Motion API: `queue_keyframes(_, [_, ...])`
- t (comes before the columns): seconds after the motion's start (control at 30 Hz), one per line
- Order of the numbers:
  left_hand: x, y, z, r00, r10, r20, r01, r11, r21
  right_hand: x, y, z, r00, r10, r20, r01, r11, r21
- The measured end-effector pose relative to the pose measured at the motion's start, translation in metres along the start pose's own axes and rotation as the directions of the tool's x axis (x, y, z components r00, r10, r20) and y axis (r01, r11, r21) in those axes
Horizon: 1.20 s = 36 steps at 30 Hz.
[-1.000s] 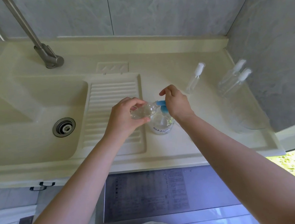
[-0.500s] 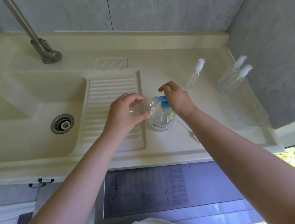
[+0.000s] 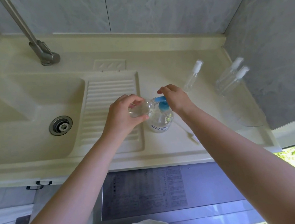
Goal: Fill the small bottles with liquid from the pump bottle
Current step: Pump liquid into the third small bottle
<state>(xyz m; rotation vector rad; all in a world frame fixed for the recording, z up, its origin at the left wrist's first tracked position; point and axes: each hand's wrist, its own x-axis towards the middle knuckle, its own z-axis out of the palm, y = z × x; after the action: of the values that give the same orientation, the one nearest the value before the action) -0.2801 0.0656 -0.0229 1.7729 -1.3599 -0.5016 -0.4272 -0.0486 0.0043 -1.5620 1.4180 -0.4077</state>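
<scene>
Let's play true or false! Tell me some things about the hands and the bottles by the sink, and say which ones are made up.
1. The left hand holds a small clear bottle tipped on its side. True.
2. The pump bottle has a red pump top. False: its pump top is blue.
3. The right hand rests on the pump top. True.
4. Three capped small bottles stand to the right of the hands. True.
5. The pump bottle stands inside the sink basin. False: it stands on the counter, right of the ribbed drainboard.
</scene>
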Motion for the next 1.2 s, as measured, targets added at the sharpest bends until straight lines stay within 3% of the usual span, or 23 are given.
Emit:
queue_keyframes(0.2, [0.001, -0.002, 0.002, 1.000, -0.002, 0.017, 0.002, 1.000, 0.032, -0.002, 0.003, 0.008, 0.990, -0.108, -0.093, 0.101, 0.992, -0.078])
queue_keyframes(0.53, [-0.002, 0.002, -0.001, 1.000, 0.014, -0.006, -0.014, 1.000, 0.013, -0.001, -0.002, 0.000, 1.000, -0.005, 0.004, 0.005, 1.000, -0.020])
queue_keyframes(0.8, [0.001, 0.002, 0.002, 1.000, 0.007, 0.000, -0.007, 0.999, 0.045, -0.002, 0.003, 0.011, 0.990, -0.086, -0.112, 0.078, 0.994, -0.075])
queue_keyframes(1.03, [0.000, 0.004, -0.001, 1.000, 0.014, -0.018, -0.014, 0.999, 0.036, -0.001, -0.003, 0.001, 1.000, 0.013, 0.014, -0.013, 1.000, -0.015])
queue_keyframes(1.2, [-0.001, 0.002, -0.002, 1.000, 0.013, -0.018, -0.012, 0.999, 0.032, -0.001, -0.001, 0.002, 1.000, 0.004, 0.004, -0.004, 1.000, -0.019])
